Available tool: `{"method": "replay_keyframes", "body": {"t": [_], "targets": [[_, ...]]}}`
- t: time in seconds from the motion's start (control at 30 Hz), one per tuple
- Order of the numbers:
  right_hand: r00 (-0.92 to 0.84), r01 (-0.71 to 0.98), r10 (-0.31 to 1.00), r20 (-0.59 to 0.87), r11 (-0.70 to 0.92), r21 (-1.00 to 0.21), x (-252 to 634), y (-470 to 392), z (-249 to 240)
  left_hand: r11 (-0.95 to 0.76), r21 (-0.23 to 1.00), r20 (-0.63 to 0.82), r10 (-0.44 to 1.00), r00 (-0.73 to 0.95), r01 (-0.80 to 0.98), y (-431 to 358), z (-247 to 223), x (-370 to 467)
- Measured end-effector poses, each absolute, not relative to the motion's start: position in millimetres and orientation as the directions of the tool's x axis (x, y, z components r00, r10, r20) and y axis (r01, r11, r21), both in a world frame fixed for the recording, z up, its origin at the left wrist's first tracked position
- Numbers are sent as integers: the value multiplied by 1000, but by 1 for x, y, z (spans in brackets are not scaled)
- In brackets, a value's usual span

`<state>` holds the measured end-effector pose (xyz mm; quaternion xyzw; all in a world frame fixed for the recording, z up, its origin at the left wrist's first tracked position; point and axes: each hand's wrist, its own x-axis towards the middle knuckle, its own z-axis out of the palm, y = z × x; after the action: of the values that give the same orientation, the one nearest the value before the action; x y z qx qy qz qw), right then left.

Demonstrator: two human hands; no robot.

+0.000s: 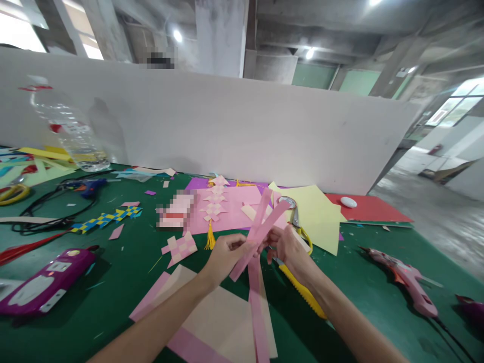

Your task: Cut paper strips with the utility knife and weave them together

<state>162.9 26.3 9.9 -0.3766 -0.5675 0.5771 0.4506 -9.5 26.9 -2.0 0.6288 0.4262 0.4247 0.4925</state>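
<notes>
Green cloth covered the big work table [113,302], and a long white board [227,131] stood behind it, with a grey concrete hall above. On the left side a clear plastic bottle [71,131] stood upright; I could not tell how much liquid was inside, only a little something near its bottom. A large pink sheet [234,206] lay in the middle, with a chain of small woven squares [215,201] and a yellow tassel on it. Just beside it was a pale yellow sheet [321,212], and a red sheet [370,209] further right. A beige paper [219,312] with pink edge lay under my arms. A purple box-like device [45,285] rested at the left, and a pink glue gun [404,277] at the right, well apart from my hands. Yellow scissors [302,292] lay under my right wrist.

My left hand [227,254] and my right hand [289,247] were close together above the table. Both had the fingers pinched narrow on the pink paper strips [260,227], which crossed between them, some pointing up and some hanging down to the beige paper.
</notes>
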Motion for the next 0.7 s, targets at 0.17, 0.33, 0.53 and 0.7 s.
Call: {"method": "replay_keyframes", "body": {"t": [0.17,0.33,0.53,0.7], "targets": [[-188,167,978,84,117,-979,158,23,8,-170,968,115,955,274,186,27,-4,-9],[-100,121,995,16,28,-992,172,28,4,-147,961,88,966,245,235,30,-1,-13],[-6,30,999,50,50,-998,185,32,4,-155,945,119,983,138,289,32,-7,-12],[109,6,989,103,103,-995,183,27,9,-113,894,123,992,5,433,28,-12,-9]]}}
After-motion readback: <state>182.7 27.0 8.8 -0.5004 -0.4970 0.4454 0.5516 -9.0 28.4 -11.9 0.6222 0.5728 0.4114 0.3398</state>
